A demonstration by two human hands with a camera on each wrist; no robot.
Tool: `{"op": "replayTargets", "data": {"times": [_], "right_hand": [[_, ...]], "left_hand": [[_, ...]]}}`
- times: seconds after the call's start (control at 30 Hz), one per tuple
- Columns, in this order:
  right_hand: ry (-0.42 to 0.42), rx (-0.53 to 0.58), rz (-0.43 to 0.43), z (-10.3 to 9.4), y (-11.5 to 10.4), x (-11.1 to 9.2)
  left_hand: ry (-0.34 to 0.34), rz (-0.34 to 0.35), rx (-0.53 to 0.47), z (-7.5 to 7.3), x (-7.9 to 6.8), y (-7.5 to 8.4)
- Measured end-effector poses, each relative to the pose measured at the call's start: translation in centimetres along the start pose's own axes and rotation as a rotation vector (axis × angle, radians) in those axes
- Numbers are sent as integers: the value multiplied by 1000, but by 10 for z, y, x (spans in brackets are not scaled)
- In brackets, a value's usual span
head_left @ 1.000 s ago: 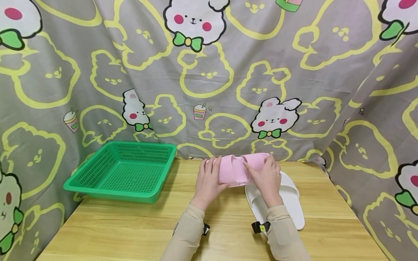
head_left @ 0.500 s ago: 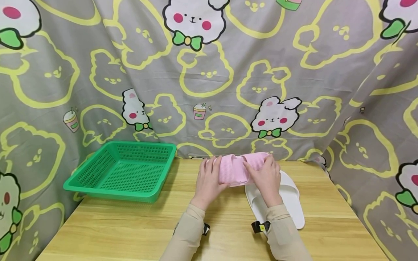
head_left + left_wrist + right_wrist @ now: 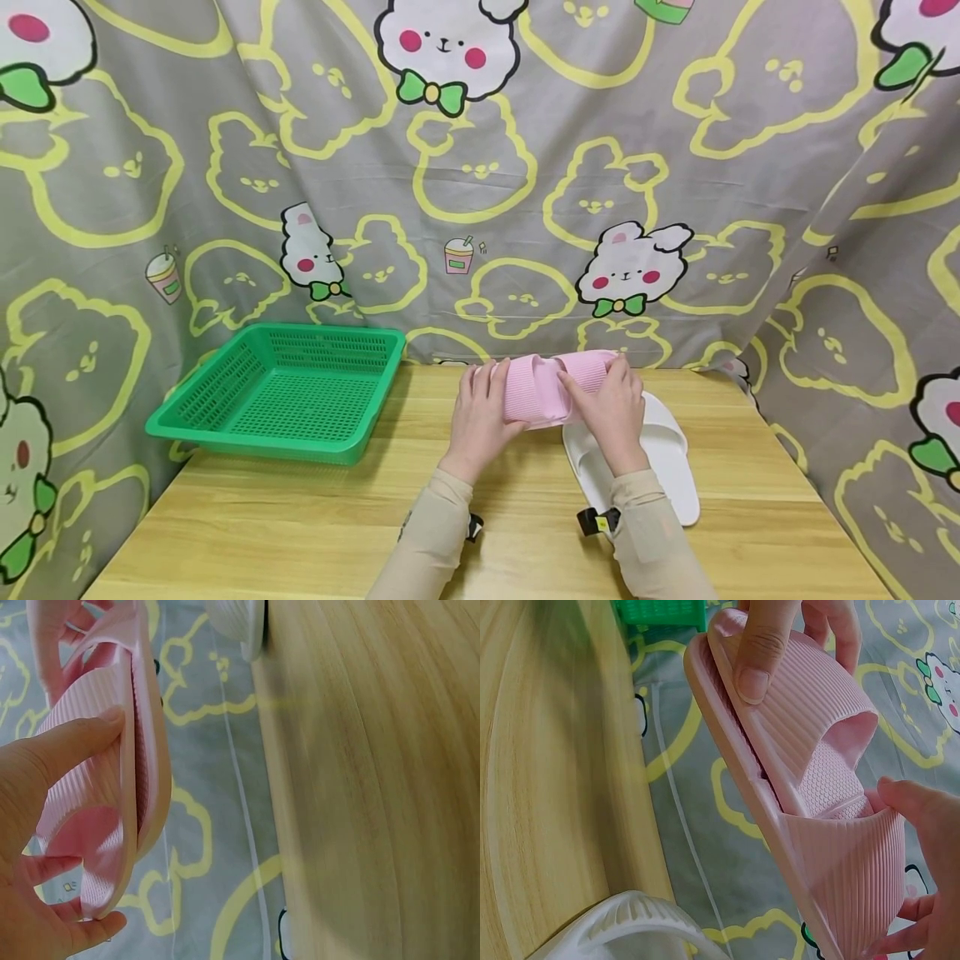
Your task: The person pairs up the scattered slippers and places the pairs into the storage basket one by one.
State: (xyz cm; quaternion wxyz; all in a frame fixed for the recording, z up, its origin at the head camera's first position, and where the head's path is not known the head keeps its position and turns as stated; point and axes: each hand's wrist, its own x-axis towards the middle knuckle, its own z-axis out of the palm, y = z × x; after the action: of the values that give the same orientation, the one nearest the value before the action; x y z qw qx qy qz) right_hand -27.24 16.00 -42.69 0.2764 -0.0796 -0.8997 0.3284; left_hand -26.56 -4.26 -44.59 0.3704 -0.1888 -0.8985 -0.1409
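Observation:
Over the back of the table, both hands hold a pair of pink ribbed slippers, the two fitted together with their soles face to face and offset lengthwise. My left hand grips the left end, its thumb pressing on the ribbed strap and its other fingers round the toe end. At the right end, my right hand pinches the other pink slipper by its strap, thumb at the strap's opening. White slippers lie on the table just beneath and beyond the right forearm, partly hidden by it.
A green plastic basket with perforated walls stands at the back left of the wooden table. Behind the table hangs a grey patterned curtain, which also runs along both sides. Black straps with small devices sit at the wrists.

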Motion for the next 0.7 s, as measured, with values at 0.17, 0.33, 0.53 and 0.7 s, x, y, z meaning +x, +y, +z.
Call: {"op": "replayTargets", "data": {"times": [0.17,0.33,0.53,0.7], "right_hand": [[-2,2,1,0,0,0],[-14,2,5,1,-1,-1],[-18,-2,9,1,-1,-1],[-19,-3,10,-1,-3,-1]], "left_hand": [[12,1,6,0,0,1],[30,1,18,1,-1,4],[40,-2,23,1,-1,6],[35,-4,25,3,-2,6]]}}
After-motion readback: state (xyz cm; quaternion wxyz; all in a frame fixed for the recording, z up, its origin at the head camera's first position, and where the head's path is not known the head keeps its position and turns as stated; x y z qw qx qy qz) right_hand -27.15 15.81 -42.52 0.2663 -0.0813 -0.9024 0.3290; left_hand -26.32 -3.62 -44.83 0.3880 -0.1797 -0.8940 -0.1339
